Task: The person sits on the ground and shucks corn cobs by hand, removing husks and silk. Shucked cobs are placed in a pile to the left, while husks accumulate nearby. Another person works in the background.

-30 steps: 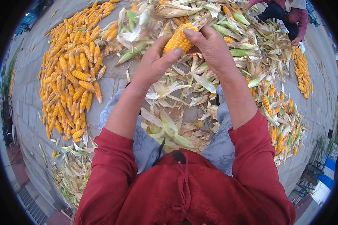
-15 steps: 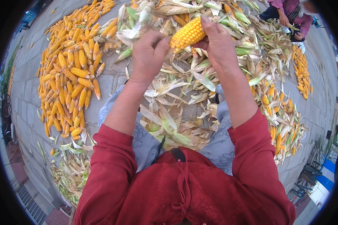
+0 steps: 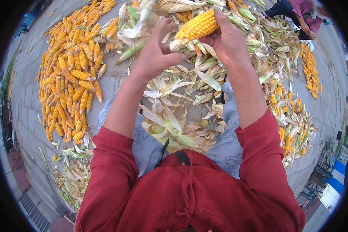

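A husked yellow ear of corn (image 3: 198, 27) is gripped by my right hand (image 3: 229, 40), thumb on top and fingers beneath. Its pale, bare tip points left and down. Beside that tip, my left hand (image 3: 156, 54) is spread, thumb apart from the fingers, with nothing in it. Below and beyond both hands lie loose pale and green husks (image 3: 208, 79). To the left, a long heap of bare yellow ears (image 3: 81, 74) spreads over the grey paving.
More husks and ears (image 3: 290, 127) lie to my right. Beyond them is another strip of bare ears (image 3: 310, 71). A person in a pink top (image 3: 305, 17) is at the upper right. Husk litter (image 3: 73, 176) lies at the lower left.
My left hand has let go of the ear's tip and opened, moving slightly away. The tip now shows pale and bare of kernels. My right hand still holds the ear.
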The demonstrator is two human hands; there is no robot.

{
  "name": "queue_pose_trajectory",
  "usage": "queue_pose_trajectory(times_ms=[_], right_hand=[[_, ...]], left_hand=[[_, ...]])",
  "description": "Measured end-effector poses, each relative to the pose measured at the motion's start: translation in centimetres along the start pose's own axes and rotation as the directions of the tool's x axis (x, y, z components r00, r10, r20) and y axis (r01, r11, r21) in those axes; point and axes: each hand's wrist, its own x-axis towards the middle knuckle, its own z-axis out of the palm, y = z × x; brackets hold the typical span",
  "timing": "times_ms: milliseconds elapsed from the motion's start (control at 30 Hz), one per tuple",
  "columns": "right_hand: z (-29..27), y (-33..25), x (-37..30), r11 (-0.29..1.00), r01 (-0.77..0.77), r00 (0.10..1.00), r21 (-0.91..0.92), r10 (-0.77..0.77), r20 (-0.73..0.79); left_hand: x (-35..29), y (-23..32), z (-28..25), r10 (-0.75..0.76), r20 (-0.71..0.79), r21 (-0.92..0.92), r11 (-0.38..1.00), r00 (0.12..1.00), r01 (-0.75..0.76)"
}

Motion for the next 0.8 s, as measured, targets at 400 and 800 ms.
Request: queue_pose_trajectory(times_ms=[400,800], right_hand=[[-1.9,-2.1,1.8,0.976,0.000,0.951,0.219,0.068,-0.302],[-1.2,-0.5,0.7,0.920,0.087,0.996,-0.383,-0.088,0.015]], left_hand=[[-0.6,0.2,-0.2,-0.275,0.001,-0.371,0.893,0.961,0.256],[-0.7,-0.6,-3.2,-0.214,-0.021,0.409,0.890,0.977,0.204]])
